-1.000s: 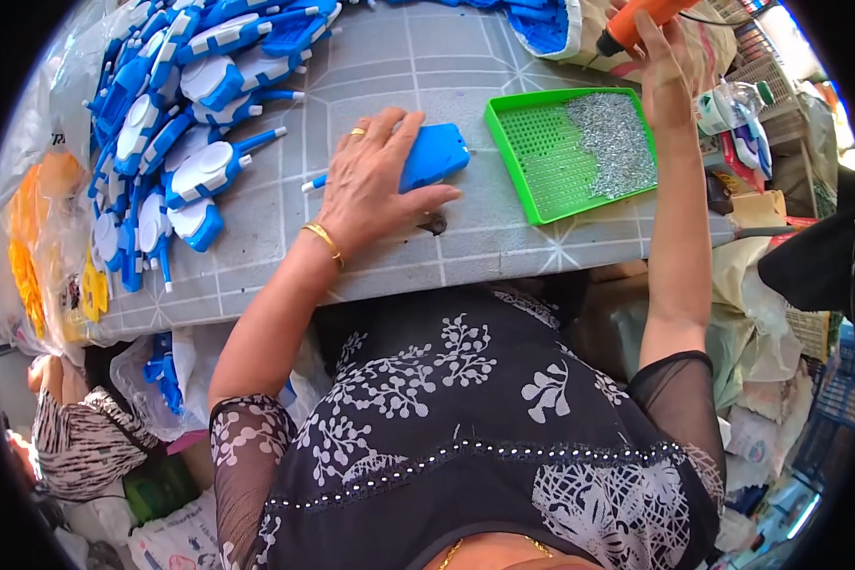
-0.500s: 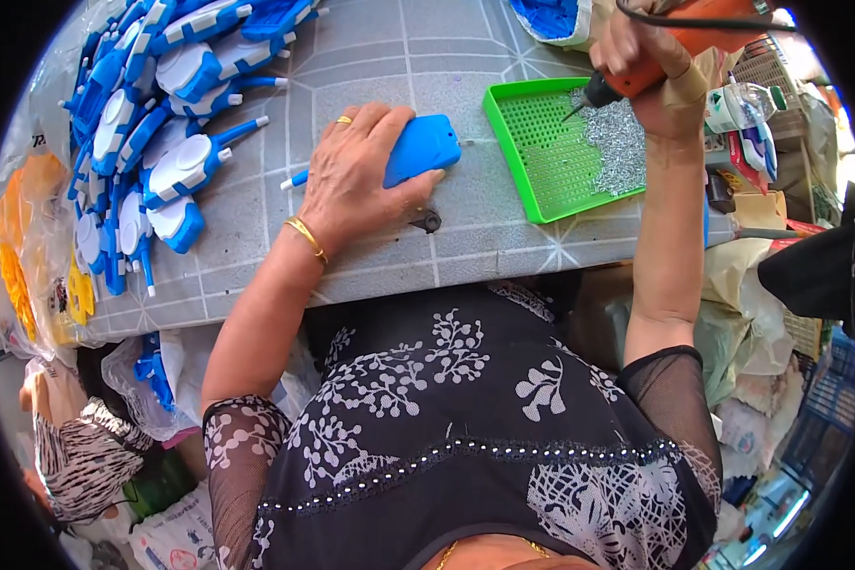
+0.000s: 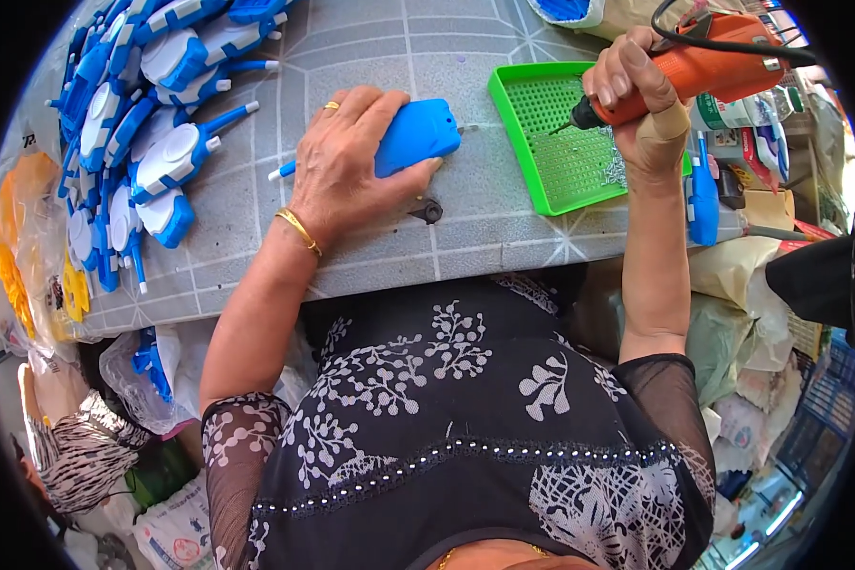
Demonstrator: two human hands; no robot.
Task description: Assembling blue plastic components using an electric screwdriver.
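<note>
Grey table (image 3: 370, 47) with a scored grid of lines and a small dark mark just off the left hand's fingertips. Around the table edge: bags and sacks at lower left, yellow parts in a clear bag at far left, packed shelves and cartons at far right. Pile (image 3: 142, 133) of blue-and-white parts covers the table well left of the left hand (image 3: 337, 166). That hand lies palm down with fingers spread narrow, pressing the blue case (image 3: 416, 136) flat on the table; ring on one finger, gold bangle at the wrist. Case sits under and just past the fingertips, its rounded end sticking out to the right. Long axis runs roughly left-right, tilted slightly up toward the right; a thin white-and-blue stem comes out from under the heel of the hand on the left, so the blunt end points toward the green tray (image 3: 560, 142). Tray is just right of the case, not touching it, perforated floor, heap of small silver screws at its right side. Right hand (image 3: 641, 100) is wrapped tight around the orange driver (image 3: 698, 71), held above the tray; bit points down-left at the tray floor, black cable off the rear. Cannot tell whether the bit touches the tray.
</note>
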